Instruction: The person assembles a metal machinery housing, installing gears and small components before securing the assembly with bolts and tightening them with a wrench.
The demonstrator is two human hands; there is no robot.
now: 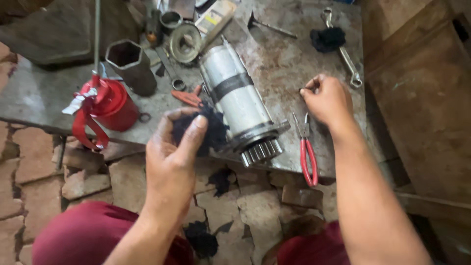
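Note:
My left hand grips a wad of black rag and presses it against the side of a silver cylindrical starter motor lying on the metal workbench. The motor's toothed gear end points toward me at the bench edge. My right hand hovers to the motor's right, thumb and finger pinched on something very small and dark that I cannot identify. Red-handled pliers lie just below that hand.
A red oil can and a large hex socket stand at left. A round metal end cap, a wrench, another black rag and a valve lie farther back. Rag scraps lie on the cracked stone floor.

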